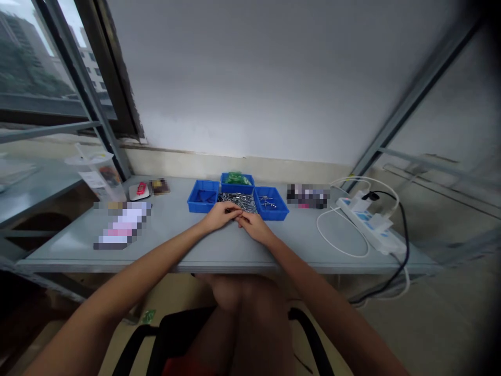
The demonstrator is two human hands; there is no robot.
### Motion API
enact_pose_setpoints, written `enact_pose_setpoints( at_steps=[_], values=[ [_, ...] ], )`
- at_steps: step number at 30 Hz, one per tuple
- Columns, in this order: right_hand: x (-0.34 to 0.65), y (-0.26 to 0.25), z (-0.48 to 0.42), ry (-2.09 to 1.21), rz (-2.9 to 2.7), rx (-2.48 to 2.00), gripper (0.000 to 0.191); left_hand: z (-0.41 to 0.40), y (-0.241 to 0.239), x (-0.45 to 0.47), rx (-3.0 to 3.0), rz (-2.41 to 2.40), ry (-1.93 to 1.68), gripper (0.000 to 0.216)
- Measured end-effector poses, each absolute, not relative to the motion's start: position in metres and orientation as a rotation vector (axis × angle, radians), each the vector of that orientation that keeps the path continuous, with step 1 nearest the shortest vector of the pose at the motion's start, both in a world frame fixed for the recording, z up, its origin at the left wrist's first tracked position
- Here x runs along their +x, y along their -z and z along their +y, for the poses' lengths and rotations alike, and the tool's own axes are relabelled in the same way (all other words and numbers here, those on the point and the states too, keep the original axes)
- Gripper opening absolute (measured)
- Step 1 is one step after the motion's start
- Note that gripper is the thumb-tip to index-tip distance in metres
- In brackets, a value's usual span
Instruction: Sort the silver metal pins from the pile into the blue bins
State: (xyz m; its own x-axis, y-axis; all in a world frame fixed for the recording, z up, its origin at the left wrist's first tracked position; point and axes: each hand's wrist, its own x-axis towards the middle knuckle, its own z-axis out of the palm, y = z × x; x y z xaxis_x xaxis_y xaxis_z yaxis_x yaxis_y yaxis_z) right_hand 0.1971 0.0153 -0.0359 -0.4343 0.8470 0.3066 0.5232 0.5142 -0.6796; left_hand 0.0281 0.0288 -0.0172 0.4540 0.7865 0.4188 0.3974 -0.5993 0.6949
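head view: nearest are bare legs (238,313) over a black chair (176,329), and both forearms run up past the desk (176,250) edge. the left hand (218,215) and right hand (255,226) meet at the middle, fingertips touching. each grip is pinched nearly closed, and any tiny piece between the tips is too small to tell. just past them, touching the left fingertips, lies one heap of small metal parts (239,201), close enough to pick from without a stretch. three blue trays ring that heap, likely to keep kinds apart: a left tray (202,198) with dark blue bits, a back tray (237,183) with green pieces, and a right tray (272,204) with a few metal pins. well apart on the right lies one white power strip (370,224) with one black plug (371,196) and a white cable (340,245) looped beside it. at far left one clear cup (97,175) stands by the window (35,68).
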Motion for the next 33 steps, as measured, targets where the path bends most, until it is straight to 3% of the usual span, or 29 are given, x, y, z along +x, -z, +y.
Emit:
enact_pose_setpoints(
  at_steps=[12,33],
  values=[
    [0.206,0.04,0.015,-0.754,-1.814,-1.1,0.025,0.025,0.007,0.026,2.37,0.993,-0.953,0.023],
    [0.209,0.044,0.022,-0.79,-1.989,-1.135,0.024,0.035,0.017,0.013,2.497,0.906,-0.773,0.02]
  ],
)
